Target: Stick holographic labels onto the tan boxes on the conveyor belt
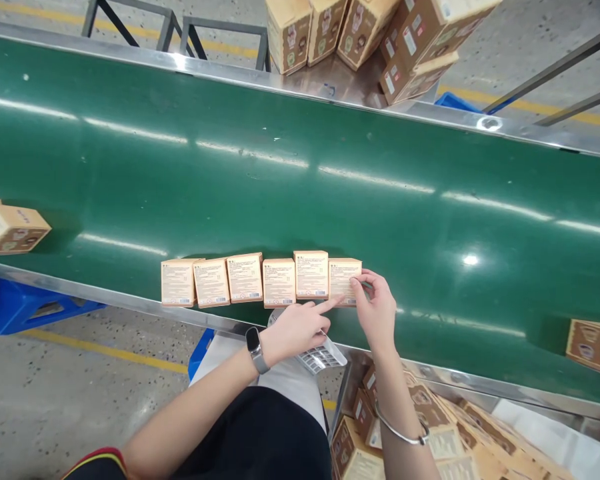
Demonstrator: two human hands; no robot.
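Several small cream boxes with printed labels stand in a row along the near edge of the green belt. My right hand (376,303) pinches the upper right side of the rightmost box (344,275). From the left, my left hand (303,328) points its index finger at that box's lower part, its other fingers curled over a sheet of small dark labels (325,358) that hangs below the belt's edge. Beside the rightmost box is another box (312,273), set slightly farther back. A box (177,283) marks the row's left end.
The green belt (280,200) runs across the view. Brown boxes (325,30) stand on a ledge beyond it. More boxes lie at the belt's left (17,230) and right (595,348) ends, and a pile (430,407) is at lower right. Blue plastic (45,310) shows at left.
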